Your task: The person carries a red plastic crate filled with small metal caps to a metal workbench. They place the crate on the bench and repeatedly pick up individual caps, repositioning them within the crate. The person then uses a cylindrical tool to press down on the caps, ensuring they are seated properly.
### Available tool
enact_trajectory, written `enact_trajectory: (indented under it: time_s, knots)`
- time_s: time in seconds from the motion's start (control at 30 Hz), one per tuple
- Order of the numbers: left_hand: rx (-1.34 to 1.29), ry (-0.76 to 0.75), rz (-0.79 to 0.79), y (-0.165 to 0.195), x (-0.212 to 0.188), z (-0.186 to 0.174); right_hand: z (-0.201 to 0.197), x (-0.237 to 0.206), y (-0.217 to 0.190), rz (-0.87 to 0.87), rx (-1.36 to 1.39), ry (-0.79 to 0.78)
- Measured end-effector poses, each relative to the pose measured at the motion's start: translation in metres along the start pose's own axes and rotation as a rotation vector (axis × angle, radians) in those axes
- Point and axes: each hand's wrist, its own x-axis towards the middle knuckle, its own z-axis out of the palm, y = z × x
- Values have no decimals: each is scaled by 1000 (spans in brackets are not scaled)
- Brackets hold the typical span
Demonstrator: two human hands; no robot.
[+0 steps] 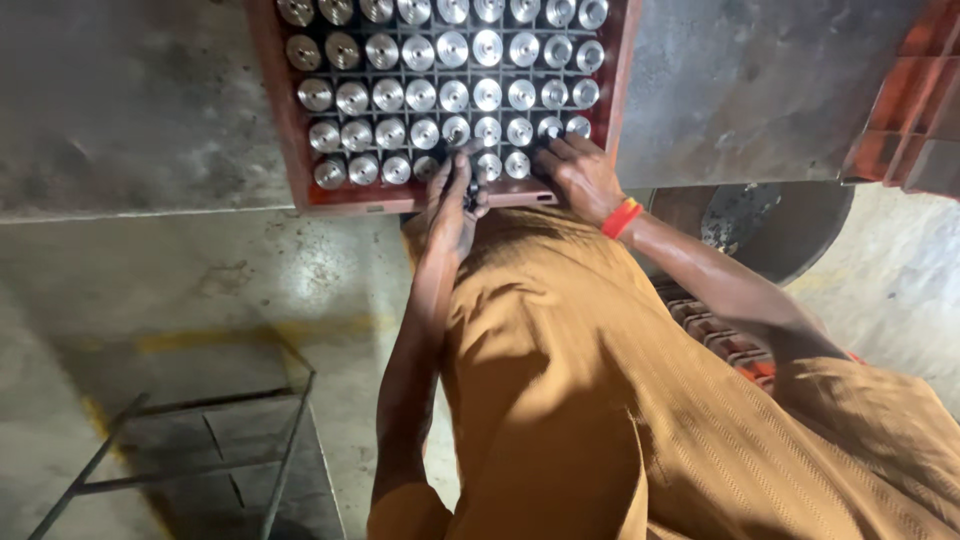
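A red crate (292, 130) with a grid of cells holds several shiny round metal parts (453, 95) set upright in rows. My left hand (452, 200) rests at the crate's near edge, its fingers curled around a small dark part at the front row. My right hand (578, 170), with a red band on the wrist, reaches into the front right cells, fingertips touching a metal part there. My brown garment fills the lower middle of the view.
The crate sits on a grey metal surface (130, 110). A second red crate (915, 110) stands at the right edge. A dark round bin (790, 225) is below it. A metal frame (220, 440) stands on the concrete floor at lower left.
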Motion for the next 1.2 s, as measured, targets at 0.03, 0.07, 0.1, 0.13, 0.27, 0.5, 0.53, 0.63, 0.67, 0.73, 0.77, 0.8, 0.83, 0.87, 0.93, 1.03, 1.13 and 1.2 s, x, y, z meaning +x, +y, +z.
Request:
enact_trajectory:
  time_s: [0.03, 0.07, 0.1, 0.13, 0.27, 0.5, 0.53, 0.63, 0.67, 0.73, 0.77, 0.8, 0.83, 0.87, 0.93, 1.03, 1.13, 1.2]
  knots:
    - [15, -31, 28, 6, -2, -1, -5, 1, 1, -1, 37, 11]
    - [27, -61, 57, 12, -4, -1, -11, 2, 5, -3, 73, 20]
    - [70, -88, 56, 17, -6, -1, -17, 3, 6, -5, 116, 24]
    - [112, -108, 54, 23, -10, -3, -22, 3, 5, 134, 244, 83]
    - [272, -219, -42, 38, -16, -6, -27, 20, -19, 424, 742, 85]
    - [157, -84, -38, 79, -13, -37, -3, 106, -78, 232, 851, -111]
    - [41, -48, -10, 89, -16, -49, -1, 121, -79, 277, 877, -53]
    - [-233, 20, -10, 115, -25, -83, 7, 175, -82, 495, 779, 57]
    - [-314, 38, -17, 122, -27, -92, 10, 193, -83, 507, 820, 94]
    - [-322, -67, 56, 132, -31, -105, 14, 239, -79, 324, 679, 244]
    - [-324, -123, 97, 138, -31, -110, 16, 264, -75, 135, 491, 342]
    - [-286, -86, 110, 143, -31, -114, 17, 278, -74, -49, 302, 426]
    - [-249, -44, 117, 147, -33, -117, 18, 285, -72, -51, 191, 408]
    - [-209, -3, 124, 152, -33, -120, 20, 294, -70, -50, 81, 393]
    - [-117, -3, 165, 162, -34, -126, 23, 304, -68, -69, -57, 365]
    - [-49, -19, 156, 179, -32, -132, 25, 312, -67, -99, -106, 301]
    - [-41, -10, 102, 198, -26, -131, 22, 313, -68, -23, -83, 231]
    - [-21, -38, 123, 212, -16, -123, 17, 310, -77, 52, -32, 197]
